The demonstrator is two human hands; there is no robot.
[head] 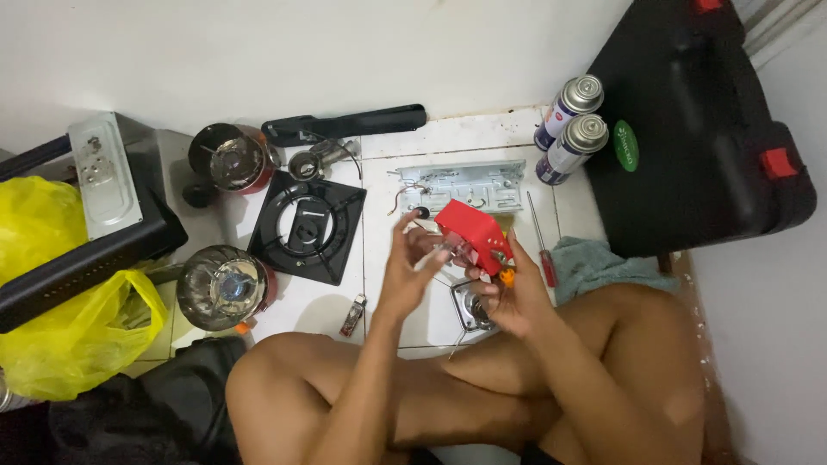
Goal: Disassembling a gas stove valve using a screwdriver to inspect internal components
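Two hands are in view: the left hand (403, 275) and the right hand (508, 297), with one red metal housing (472, 232) between them at the centre. Two gas canisters (570, 103) (575, 145) stand at one o'clock. Two round burner heads with reflectors lie at nine to ten o'clock, one (233, 157) above the other (224, 286). One black square pan support (307, 226) sits between them. One grey metal panel (461, 185) lies at twelve o'clock. One red-handled screwdriver (543, 250), one black carry case (689, 129), one black handle bar (345, 124), one yellow plastic bag (69, 336), one green cloth (594, 263) and one lighter (353, 314) complete the count on the floor.
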